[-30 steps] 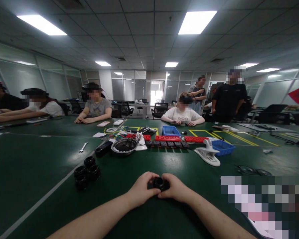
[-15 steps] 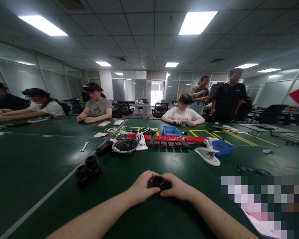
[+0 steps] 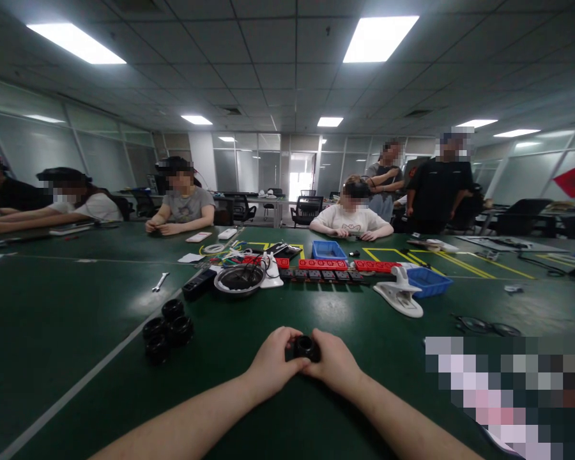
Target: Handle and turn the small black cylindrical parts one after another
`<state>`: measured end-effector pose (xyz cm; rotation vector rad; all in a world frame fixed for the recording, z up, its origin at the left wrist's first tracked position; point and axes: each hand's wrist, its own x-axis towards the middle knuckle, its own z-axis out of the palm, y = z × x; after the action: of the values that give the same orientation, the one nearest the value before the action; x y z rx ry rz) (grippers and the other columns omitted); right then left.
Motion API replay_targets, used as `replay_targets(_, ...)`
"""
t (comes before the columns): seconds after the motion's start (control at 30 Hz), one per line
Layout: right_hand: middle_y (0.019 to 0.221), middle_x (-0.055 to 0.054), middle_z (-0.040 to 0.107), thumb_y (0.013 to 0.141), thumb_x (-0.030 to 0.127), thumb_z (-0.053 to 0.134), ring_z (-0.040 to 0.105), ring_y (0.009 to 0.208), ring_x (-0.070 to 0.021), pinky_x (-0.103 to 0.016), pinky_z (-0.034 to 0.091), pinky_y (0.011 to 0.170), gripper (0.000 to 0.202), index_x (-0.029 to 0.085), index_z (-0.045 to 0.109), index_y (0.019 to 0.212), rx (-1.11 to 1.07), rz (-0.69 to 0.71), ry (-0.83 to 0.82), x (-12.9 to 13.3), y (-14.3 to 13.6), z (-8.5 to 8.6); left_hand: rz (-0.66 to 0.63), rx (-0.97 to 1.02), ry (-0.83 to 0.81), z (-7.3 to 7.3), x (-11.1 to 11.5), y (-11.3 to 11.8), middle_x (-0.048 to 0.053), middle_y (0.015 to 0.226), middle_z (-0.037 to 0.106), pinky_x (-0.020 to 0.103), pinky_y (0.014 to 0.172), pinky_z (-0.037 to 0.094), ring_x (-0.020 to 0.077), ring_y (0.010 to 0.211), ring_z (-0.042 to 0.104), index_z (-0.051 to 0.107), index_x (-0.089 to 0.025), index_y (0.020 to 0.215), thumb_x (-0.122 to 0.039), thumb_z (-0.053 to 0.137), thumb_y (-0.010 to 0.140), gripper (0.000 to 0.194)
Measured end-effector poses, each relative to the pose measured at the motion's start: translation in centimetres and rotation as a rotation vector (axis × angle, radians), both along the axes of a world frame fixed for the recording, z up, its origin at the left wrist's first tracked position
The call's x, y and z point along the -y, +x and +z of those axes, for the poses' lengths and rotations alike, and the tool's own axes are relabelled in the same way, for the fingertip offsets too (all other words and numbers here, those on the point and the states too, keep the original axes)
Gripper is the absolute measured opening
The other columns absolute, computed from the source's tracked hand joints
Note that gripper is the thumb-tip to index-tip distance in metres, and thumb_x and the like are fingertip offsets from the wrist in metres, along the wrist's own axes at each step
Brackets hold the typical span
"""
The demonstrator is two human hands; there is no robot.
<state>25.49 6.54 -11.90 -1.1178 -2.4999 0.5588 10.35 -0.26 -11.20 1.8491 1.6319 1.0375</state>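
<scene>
Between my two hands is a black round part [image 3: 305,347] with a hole in its top, at the near middle of the green table. My left hand [image 3: 274,363] curls around its left side, thumb along the front and fingers behind. From the right, my right hand [image 3: 334,359] grips the same part, its fingers partly hidden, and the two thumbs meet in front. Off to the left stands a cluster of several similar glossy black round parts [image 3: 179,329].
Ahead lie a round metal dish [image 3: 239,281], red strips [image 3: 322,264], a white clamp-like piece [image 3: 401,297] and blue trays [image 3: 429,283]. A wrench [image 3: 160,282] is at left, eyeglasses [image 3: 489,326] at right. Co-workers sit across the table [image 3: 100,287].
My right hand has shifted slightly left and closed in around the black part, which now shows as a rounder shape between the hands. The cluster at left has stayed put.
</scene>
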Motion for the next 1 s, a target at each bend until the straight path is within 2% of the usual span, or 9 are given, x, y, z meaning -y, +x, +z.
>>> replay_targets(0.1, 0.08, -0.005, 0.057, 0.06, 0.043, 0.068, 0.051, 0.075, -0.0227, -0.031, 0.034, 0.066, 0.038, 0.015, 0.055, 0.083, 0.014, 0.004, 0.052, 0.4, -0.1, 0.4, -0.011, -0.002, 0.0, 0.0, -0.1, -0.2, 0.005, 0.097, 0.054, 0.028, 0.076, 0.04, 0.0197, 0.088, 0.05, 0.054, -0.017, 0.098, -0.017, 0.064, 0.066, 0.033)
replay_targets(0.23, 0.092, -0.003, 0.058, 0.054, 0.044, 0.074, 0.051, 0.085, -0.0228, -0.03, 0.037, 0.072, 0.055, 0.02, 0.056, 0.1, 0.015, 0.198, 0.0, -0.2, 0.8, 1.1, -0.096, -0.035, -0.007, 0.7, 0.0, -0.7, 0.003, 0.095, 0.055, 0.028, 0.076, 0.04, 0.0198, 0.088, 0.05, 0.056, -0.019, 0.097, -0.02, 0.066, 0.066, 0.033)
replay_targets(0.33, 0.091, -0.002, 0.057, 0.058, 0.037, 0.073, 0.051, 0.086, -0.022, -0.03, 0.038, 0.074, 0.044, 0.02, 0.06, 0.096, 0.01, 0.299, -0.095, -0.7, 1.4, 1.6, -0.154, -0.057, -0.014, 1.2, 0.1, -1.0, 0.002, 0.094, 0.055, 0.029, 0.077, 0.04, 0.0201, 0.089, 0.05, 0.057, -0.02, 0.096, -0.022, 0.066, 0.066, 0.032)
replay_targets(0.47, 0.089, -0.001, 0.057, 0.059, 0.027, 0.073, 0.051, 0.086, -0.0208, -0.028, 0.039, 0.073, 0.034, 0.018, 0.062, 0.09, -0.006, 0.331, -0.165, -1.0, 1.6, 2.1, -0.211, -0.062, 0.002, 1.5, 0.2, -1.3, 0.004, 0.102, 0.054, 0.031, 0.083, 0.039, 0.022, 0.097, 0.048, 0.055, -0.021, 0.104, -0.024, 0.066, 0.067, 0.038)
replay_targets(0.57, 0.089, 0.0, 0.058, 0.059, 0.022, 0.073, 0.052, 0.085, -0.0193, -0.026, 0.039, 0.072, 0.033, 0.018, 0.063, 0.089, 0.0, 0.327, -0.172, -1.0, 1.7, 2.3, -0.22, -0.046, 0.021, 1.5, 0.1, -1.4, 0.005, 0.107, 0.053, 0.032, 0.085, 0.038, 0.0229, 0.101, 0.047, 0.052, -0.022, 0.11, -0.025, 0.066, 0.068, 0.044)
replay_targets(0.67, 0.082, 0.002, 0.059, 0.059, 0.022, 0.073, 0.053, 0.075, -0.0158, -0.022, 0.039, 0.063, 0.03, 0.018, 0.062, 0.086, 0.016, 0.291, -0.178, -1.0, 1.5, 2.0, -0.211, -0.07, 0.032, 1.3, 0.0, -1.2, 0.003, 0.1, 0.056, 0.031, 0.084, 0.038, 0.0217, 0.097, 0.049, 0.057, -0.022, 0.103, -0.023, 0.065, 0.069, 0.035)
replay_targets(0.8, 0.073, 0.0, 0.057, 0.054, 0.033, 0.075, 0.052, 0.066, -0.0163, -0.022, 0.034, 0.053, 0.035, 0.015, 0.058, 0.079, 0.038, 0.119, -0.104, -0.6, 0.7, 1.0, -0.087, -0.073, 0.034, 0.7, -0.1, -0.7, 0.002, 0.093, 0.056, 0.029, 0.078, 0.04, 0.0203, 0.089, 0.051, 0.058, -0.02, 0.097, -0.022, 0.068, 0.065, 0.034)
replay_targets(0.9, 0.074, -0.004, 0.056, 0.056, 0.042, 0.072, 0.051, 0.068, -0.0199, -0.026, 0.033, 0.056, 0.038, 0.015, 0.056, 0.077, 0.048, -0.009, -0.008, 0.3, 0.0, 0.5, -0.013, -0.057, 0.027, 0.3, -0.1, -0.5, 0.003, 0.092, 0.055, 0.029, 0.074, 0.04, 0.0203, 0.087, 0.051, 0.057, -0.018, 0.095, -0.023, 0.069, 0.064, 0.033)
replay_targets(1.0, 0.074, -0.005, 0.057, 0.059, 0.046, 0.069, 0.052, 0.07, -0.0216, -0.028, 0.035, 0.061, 0.038, 0.016, 0.057, 0.078, 0.053, -0.015, 0.058, 0.8, -0.1, 0.6, -0.009, -0.05, 0.023, 0.4, -0.1, -0.6, 0.004, 0.092, 0.055, 0.029, 0.074, 0.04, 0.0203, 0.086, 0.051, 0.057, -0.017, 0.095, -0.023, 0.069, 0.064, 0.033)
